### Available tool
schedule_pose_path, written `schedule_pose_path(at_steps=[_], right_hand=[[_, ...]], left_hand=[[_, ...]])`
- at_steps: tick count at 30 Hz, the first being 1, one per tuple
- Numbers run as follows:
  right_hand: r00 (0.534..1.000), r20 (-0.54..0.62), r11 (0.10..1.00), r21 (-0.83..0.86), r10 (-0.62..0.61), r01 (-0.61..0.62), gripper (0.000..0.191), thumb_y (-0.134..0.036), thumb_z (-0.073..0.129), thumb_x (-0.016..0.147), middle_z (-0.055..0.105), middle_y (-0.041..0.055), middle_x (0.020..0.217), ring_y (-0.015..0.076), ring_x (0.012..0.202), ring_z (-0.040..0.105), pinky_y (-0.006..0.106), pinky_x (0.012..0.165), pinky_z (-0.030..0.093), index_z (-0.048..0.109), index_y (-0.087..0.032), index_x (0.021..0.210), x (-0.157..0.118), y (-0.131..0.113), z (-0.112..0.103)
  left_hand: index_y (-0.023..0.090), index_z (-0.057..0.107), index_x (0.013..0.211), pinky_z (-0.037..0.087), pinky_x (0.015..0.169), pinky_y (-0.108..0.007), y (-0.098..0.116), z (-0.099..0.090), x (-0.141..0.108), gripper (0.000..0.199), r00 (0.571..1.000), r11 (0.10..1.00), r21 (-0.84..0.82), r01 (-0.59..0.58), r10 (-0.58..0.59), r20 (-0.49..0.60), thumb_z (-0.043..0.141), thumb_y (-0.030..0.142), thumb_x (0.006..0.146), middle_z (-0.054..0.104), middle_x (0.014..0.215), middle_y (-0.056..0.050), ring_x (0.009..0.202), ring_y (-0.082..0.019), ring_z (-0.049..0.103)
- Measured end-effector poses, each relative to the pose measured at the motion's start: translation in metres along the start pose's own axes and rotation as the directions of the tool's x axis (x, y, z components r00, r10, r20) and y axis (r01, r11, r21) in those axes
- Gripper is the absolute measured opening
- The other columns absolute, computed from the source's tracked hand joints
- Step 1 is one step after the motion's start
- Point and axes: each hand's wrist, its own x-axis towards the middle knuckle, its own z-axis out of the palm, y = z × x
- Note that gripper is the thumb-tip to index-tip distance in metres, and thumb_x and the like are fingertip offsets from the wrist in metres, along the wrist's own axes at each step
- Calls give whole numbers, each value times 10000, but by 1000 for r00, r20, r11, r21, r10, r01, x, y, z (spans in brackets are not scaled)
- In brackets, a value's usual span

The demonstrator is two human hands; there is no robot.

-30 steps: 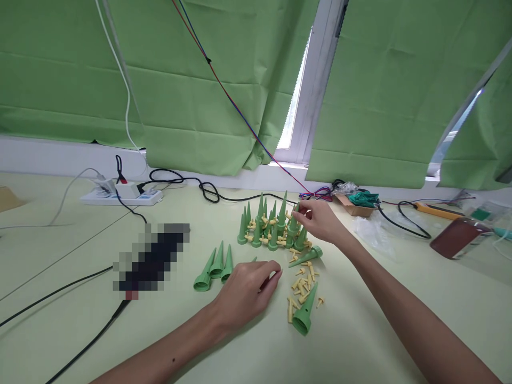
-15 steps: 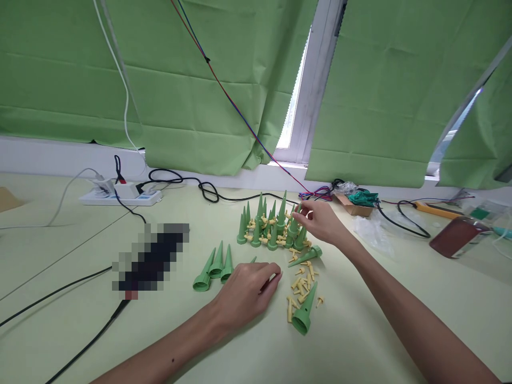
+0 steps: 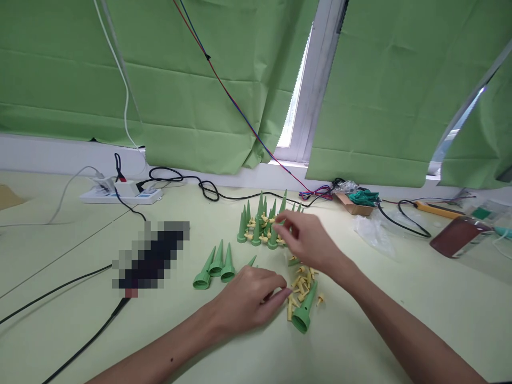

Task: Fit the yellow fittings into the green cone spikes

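Green cone by yellow fittings lay right of nearer left hand | tip pointed away | right hand, like left, half-curled; contents were unclear

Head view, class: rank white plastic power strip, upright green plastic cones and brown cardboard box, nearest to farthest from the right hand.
1. Upright green cones: behind and left of the right hand.
2. Cardboard box: back right.
3. Power strip: back left.
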Motion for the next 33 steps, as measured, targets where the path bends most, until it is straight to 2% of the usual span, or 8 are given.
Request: schedule_pose_path(at_steps=[3,7,14,21,25,28,30,33], right_hand=[[955,294,997,70,-46,26,120,-255,571,917,684,9,748,140,648,581,238,593,366,658,-184,874,0,-3,25],[866,496,992,129,-68,4,139,-309,635,886,689,19,749,152,672,606,241,601,386,668,-174,878,7,1,50],[810,583,990,140,-67,-19,119,-270,595,911,654,4,675,152,649,592,238,598,384,665,-177,886,13,-6,61],[793,608,984,162,-44,-69,102,-282,612,882,646,3,713,145,644,567,226,561,364,620,-181,890,6,-4,63],[728,684,993,107,-42,-44,37,-184,599,829,635,6,715,141,628,554,217,518,344,627,-179,853,7,-4,56],[680,732,994,90,-28,-56,147,-91,557,766,614,-8,675,128,589,536,205,490,343,637,-180,852,8,-6,52],[680,733,991,86,5,-100,145,-95,565,751,614,-8,670,124,578,537,197,476,349,642,-178,841,8,-7,52],[709,703,983,87,56,-164,99,-126,609,746,631,0,684,123,576,551,189,466,359,650,-170,824,6,-7,56]], left_hand=[[168,588,695,317,517,-279,4,0,-1,289,991,992,-1,-127,127,32,474,228,953,539,561,8,519,-123,502],[180,518,621,306,485,-293,7,1,-2,302,973,973,-7,-229,229,27,504,216,921,501,523,9,478,-126,469],[191,473,601,283,467,-289,7,5,-2,312,963,963,-32,-268,268,14,503,198,911,486,505,7,461,-129,472],[196,484,594,281,449,-310,8,8,-2,318,959,959,-5,-282,282,16,474,193,912,485,489,8,444,-135,465],[198,479,577,316,482,-304,9,9,-3,333,954,954,26,-299,300,-14,475,195,910,492,484,5,455,-137,485],[193,476,566,327,498,-306,10,9,-3,331,951,951,43,-307,309,-32,486,181,897,504,484,1,465,-137,494],[192,482,567,324,493,-313,10,10,-3,321,950,949,59,-310,312,-23,496,172,887,513,484,1,464,-137,492],[194,491,566,329,491,-321,10,10,-4,322,949,947,74,-314,316,-18,493,169,888,522,485,2,460,-138,491]])
